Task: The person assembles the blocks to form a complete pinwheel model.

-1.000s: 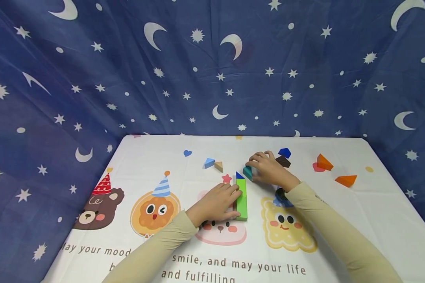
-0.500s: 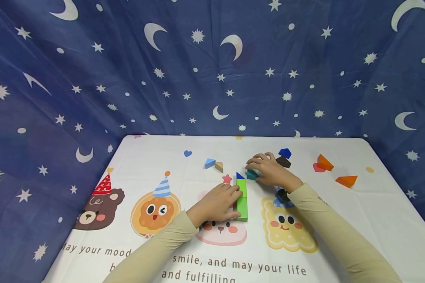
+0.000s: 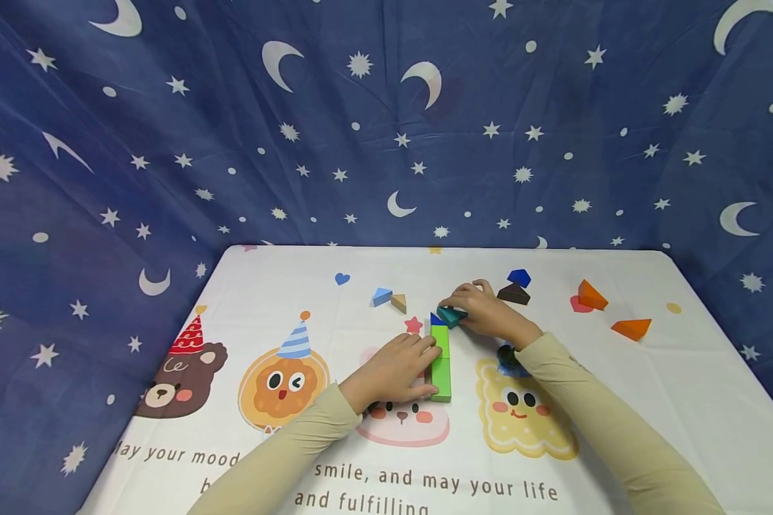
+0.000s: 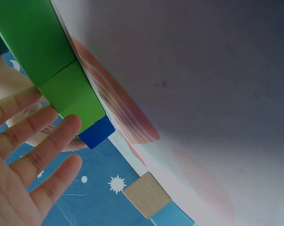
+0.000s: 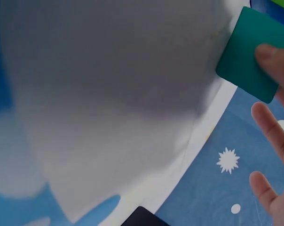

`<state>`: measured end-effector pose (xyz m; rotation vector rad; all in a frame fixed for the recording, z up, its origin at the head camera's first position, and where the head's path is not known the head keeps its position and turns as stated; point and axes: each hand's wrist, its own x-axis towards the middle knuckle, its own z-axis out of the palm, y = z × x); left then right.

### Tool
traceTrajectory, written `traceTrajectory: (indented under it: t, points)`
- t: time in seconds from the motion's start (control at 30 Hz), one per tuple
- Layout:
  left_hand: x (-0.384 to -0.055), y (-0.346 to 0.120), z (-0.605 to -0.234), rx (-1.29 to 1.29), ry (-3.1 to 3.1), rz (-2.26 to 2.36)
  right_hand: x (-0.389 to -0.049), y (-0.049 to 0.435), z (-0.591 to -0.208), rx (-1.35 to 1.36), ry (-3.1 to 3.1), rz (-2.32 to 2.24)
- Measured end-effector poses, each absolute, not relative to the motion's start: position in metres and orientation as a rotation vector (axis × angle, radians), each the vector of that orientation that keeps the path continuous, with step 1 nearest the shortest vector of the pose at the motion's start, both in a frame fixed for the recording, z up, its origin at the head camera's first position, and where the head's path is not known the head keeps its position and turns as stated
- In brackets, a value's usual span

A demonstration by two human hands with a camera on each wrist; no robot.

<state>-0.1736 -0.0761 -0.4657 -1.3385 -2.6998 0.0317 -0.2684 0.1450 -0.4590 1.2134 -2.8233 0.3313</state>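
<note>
My right hand (image 3: 484, 313) pinches a teal wooden block (image 3: 452, 317) at the far end of a short row of blocks. In the right wrist view the thumb lies on the face of this teal block (image 5: 250, 56), while two other fingers stretch away from it. Two bright green blocks (image 3: 441, 372) lie end to end, capped by a blue triangular block (image 3: 436, 320). My left hand (image 3: 396, 368) rests against the green blocks from the left. Its fingers are spread and nearly straight in the left wrist view, with fingertips at the green block (image 4: 74, 94).
A light blue block (image 3: 381, 297) and a tan triangular block (image 3: 399, 303) lie at the back. Behind my right hand are a dark brown block (image 3: 514, 293) and a blue pentagonal block (image 3: 519, 277). Orange blocks (image 3: 633, 329) lie at the right on the printed white cloth (image 3: 683, 400).
The teal block has turned and shifted left with my right hand, and it now overlaps the blue triangular block in the head view. My left hand has stayed in place.
</note>
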Motion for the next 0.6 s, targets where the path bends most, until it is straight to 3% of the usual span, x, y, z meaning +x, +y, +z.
traceTrajectory:
  t: [0.6]
  points:
    - [-0.1746,-0.0757,-0.4675,-1.341,-2.691,0.036,-0.2679,0.141,-0.462,1.306,-2.767,0.371]
